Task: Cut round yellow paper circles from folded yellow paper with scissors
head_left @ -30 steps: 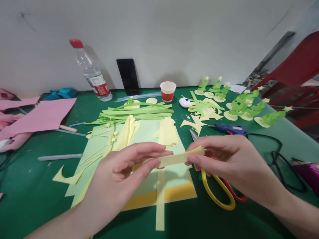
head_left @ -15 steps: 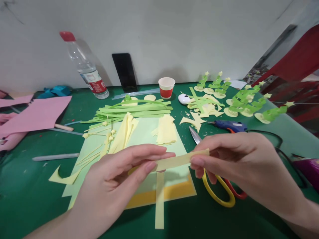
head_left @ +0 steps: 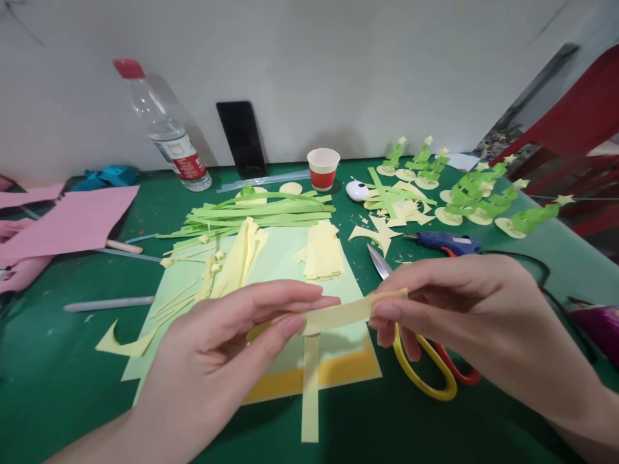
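A pale yellow paper strip is stretched between my two hands above the table. My left hand pinches it between thumb and fingers, hiding part of that end. The other end is in the fingertips of my right hand. Below, a second paper strip hangs or lies pointing toward me; its upper end is hidden behind the held strip. Scissors with yellow and red handles lie under my right hand. Light green paper sheets lie beneath, bearing a stack of short yellow strips and longer folded strips.
Green strips lie behind the sheets. A bottle, a phone and a paper cup stand by the wall. At right are a blue glue gun and several green paper trees. Pink paper and a grey pen are left.
Almost nothing differs. Both hands keep hold of the strip in nearly the same place, and the view has shifted very slightly.
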Demonstrator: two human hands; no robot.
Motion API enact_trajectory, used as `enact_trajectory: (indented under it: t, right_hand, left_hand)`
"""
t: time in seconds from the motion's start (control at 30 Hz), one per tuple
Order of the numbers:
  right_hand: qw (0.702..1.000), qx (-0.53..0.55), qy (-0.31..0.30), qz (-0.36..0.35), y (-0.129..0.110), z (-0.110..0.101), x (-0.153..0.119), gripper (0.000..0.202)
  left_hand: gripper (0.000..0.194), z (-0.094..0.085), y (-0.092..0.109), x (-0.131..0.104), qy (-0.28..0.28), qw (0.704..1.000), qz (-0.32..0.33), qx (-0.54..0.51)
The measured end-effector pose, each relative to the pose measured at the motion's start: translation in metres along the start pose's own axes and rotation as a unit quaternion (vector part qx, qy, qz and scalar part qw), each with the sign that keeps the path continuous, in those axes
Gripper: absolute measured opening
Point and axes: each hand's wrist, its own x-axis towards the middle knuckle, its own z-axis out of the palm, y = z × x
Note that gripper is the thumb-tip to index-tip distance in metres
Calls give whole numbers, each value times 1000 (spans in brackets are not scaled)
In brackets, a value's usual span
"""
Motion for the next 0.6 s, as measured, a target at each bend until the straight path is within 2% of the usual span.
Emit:
enact_trajectory:
  t: [0.1, 0.17, 0.23, 0.33, 0.4, 0.5, 0.6]
  right_hand:
    - [997, 55, -31, 40, 3, -1, 2, 9]
    - [990, 106, -59, 75, 6, -1, 5, 10]
    - [977, 160, -84, 111, 11, 0, 8, 11]
    - [953, 233, -117, 154, 17, 3, 9, 14]
    - [939, 263, -133, 175, 20, 6, 9, 15]
    - [925, 287, -150, 197, 22, 9, 9, 14]
    - [919, 297, -154, 206, 23, 10, 10, 15]
  left_hand:
    - [26, 1, -1, 1, 1, 999, 24, 39]
    - [24, 0, -2, 1, 4, 990, 76, 117]
    - [23, 1, -2, 1, 9, 964, 155, 217]
    - [27, 3, -2, -1, 5, 901, 265, 343]
    - [26, 6, -2, -5, 4, 877, 279, 392]
    - [26, 9, -4, -10, 19, 873, 266, 408]
    - [26, 4, -8, -10, 36, 865, 296, 403]
